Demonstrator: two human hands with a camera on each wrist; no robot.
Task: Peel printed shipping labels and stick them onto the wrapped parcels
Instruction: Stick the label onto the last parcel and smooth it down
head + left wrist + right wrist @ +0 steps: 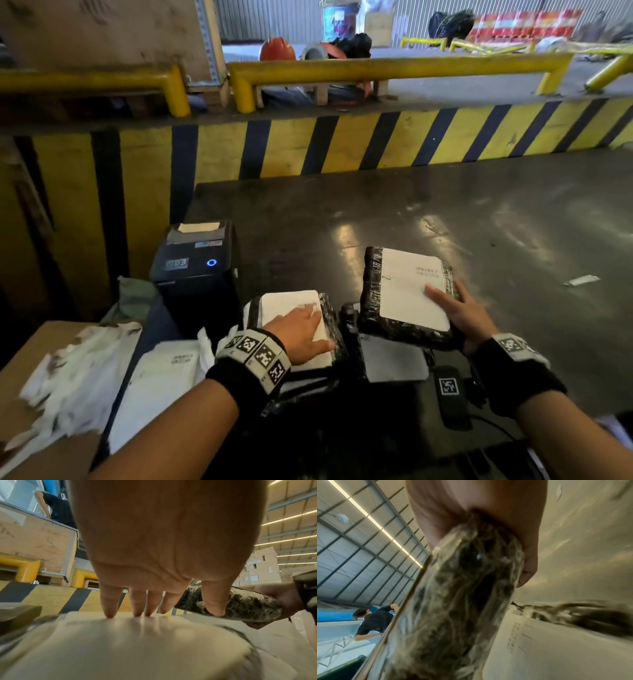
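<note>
From the head, the left hand [301, 330] lies flat, fingers straight, on the label [291, 305] of a parcel [329, 318] beside the printer [193, 263]; the right hand [459, 308] grips a second labelled parcel [373, 284] above the dark bench [445, 212], thumb on top.
Left wrist: straight fingertips [110, 609] press the white label [120, 642].
Right wrist: fingers [529, 566] curl under the wrapped parcel [453, 601].

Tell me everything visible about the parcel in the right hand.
The parcel is flat, rectangular, wrapped in black crinkled plastic film. A white shipping label with small print covers most of its top face. The right hand grips its right edge, thumb on the label, and holds it tilted above the dark table.
</note>
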